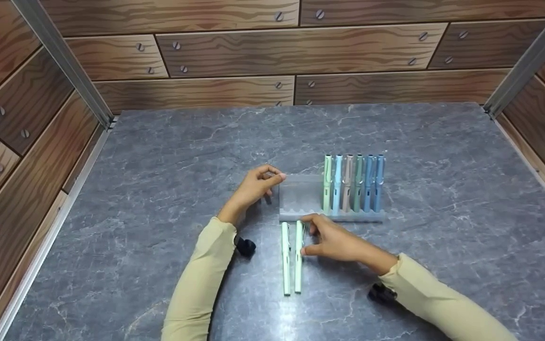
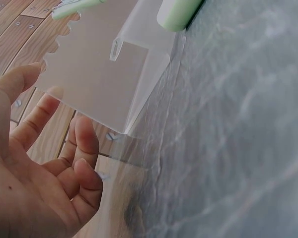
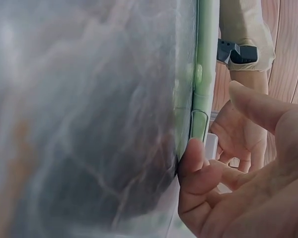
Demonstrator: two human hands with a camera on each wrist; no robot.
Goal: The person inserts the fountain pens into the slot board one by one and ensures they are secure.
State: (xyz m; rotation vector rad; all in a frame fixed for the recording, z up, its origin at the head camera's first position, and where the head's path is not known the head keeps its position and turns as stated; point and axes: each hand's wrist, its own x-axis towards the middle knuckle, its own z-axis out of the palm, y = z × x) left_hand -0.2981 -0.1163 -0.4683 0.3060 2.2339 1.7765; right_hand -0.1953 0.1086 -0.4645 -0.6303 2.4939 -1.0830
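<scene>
A frosted clear pen rack (image 1: 300, 196) stands mid-table, with several pastel pens (image 1: 352, 182) upright in its right half. My left hand (image 1: 272, 180) pinches the rack's upper left corner; in the left wrist view the thumb and fingers (image 2: 44, 84) lie either side of the scalloped rack edge (image 2: 104, 74). Two light green pens lie side by side in front of the rack, the left one (image 1: 285, 258) untouched. My right hand (image 1: 306, 234) rests its fingertips against the right green pen (image 1: 298, 255). In the right wrist view one fingertip (image 3: 191, 153) touches that pen (image 3: 206, 74), the thumb a little apart.
The grey marble tabletop (image 1: 158, 166) is boxed in by wood-pattern walls at the back (image 1: 300, 52) and both sides, with metal posts in the back corners. Black wrist camera mounts (image 1: 245, 246) sit on both beige sleeves.
</scene>
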